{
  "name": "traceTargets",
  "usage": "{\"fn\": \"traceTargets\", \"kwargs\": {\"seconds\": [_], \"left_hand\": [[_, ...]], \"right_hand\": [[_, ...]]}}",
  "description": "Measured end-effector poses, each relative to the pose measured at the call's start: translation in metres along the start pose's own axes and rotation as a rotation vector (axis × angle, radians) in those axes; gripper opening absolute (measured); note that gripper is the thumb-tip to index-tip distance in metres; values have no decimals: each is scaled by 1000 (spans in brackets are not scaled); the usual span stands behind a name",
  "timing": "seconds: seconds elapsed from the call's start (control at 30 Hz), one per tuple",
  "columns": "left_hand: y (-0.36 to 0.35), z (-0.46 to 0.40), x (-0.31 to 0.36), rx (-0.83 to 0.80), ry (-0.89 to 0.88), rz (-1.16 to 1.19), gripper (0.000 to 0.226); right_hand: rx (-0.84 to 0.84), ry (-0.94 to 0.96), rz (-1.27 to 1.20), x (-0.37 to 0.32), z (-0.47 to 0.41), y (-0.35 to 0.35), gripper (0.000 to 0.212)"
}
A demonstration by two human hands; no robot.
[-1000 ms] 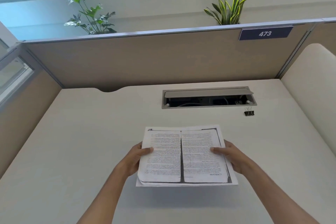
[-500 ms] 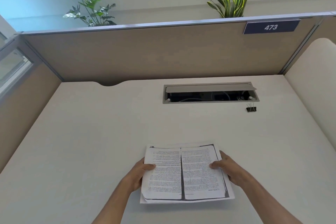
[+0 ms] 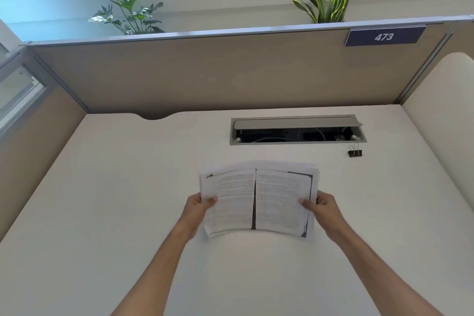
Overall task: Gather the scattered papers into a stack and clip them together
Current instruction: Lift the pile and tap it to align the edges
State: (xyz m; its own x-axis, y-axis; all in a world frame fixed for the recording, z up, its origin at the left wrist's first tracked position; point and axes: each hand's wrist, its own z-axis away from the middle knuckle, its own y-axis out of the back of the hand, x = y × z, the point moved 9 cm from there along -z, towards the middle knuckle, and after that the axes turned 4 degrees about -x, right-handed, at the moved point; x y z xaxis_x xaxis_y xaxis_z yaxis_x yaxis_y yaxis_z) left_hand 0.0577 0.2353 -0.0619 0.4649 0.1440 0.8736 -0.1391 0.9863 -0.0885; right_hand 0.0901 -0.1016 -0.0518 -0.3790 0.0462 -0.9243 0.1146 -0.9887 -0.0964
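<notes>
A stack of printed papers (image 3: 257,200), photocopied book pages, is held above the middle of the white desk (image 3: 128,200), bowed slightly and tilted up toward me. My left hand (image 3: 198,206) grips its left edge, thumb on top. My right hand (image 3: 322,206) grips the right edge the same way. A small black binder clip (image 3: 355,152) sits on the desk at the far right, just below the cable box, well apart from both hands.
An open grey cable box (image 3: 297,129) is sunk into the desk behind the papers. Beige partition walls (image 3: 205,74) enclose the desk at the back and left; a rounded white panel (image 3: 441,120) stands on the right. Plants rise behind the partition.
Both hands have lifted the stack off the desk and carried it away from me, tilting its far edge up. The sheets look more evenly aligned.
</notes>
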Motion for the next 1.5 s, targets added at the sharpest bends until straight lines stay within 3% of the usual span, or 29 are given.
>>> {"fn": "traceTargets", "kwargs": {"seconds": [0.23, 0.53, 0.97, 1.2, 1.5], "left_hand": [[-1, -5, 39, 34, -162, 53, 17], [3, -2, 17, 34, -140, 61, 22], [-2, -6, 13, 13, -92, -32, 9], [-6, -1, 13, -102, -19, -23, 23], [-32, 14, -4, -139, 90, 130, 34]], "right_hand": [[43, 119, -32, -28, -8, -1, 27], [50, 111, 6, -6, -11, 1, 31], [4, 101, 168, -12, -15, -2, 21], [-104, -4, 37, -10, -10, -3, 24], [-95, -76, -7, 2, 9, 13, 26]]}}
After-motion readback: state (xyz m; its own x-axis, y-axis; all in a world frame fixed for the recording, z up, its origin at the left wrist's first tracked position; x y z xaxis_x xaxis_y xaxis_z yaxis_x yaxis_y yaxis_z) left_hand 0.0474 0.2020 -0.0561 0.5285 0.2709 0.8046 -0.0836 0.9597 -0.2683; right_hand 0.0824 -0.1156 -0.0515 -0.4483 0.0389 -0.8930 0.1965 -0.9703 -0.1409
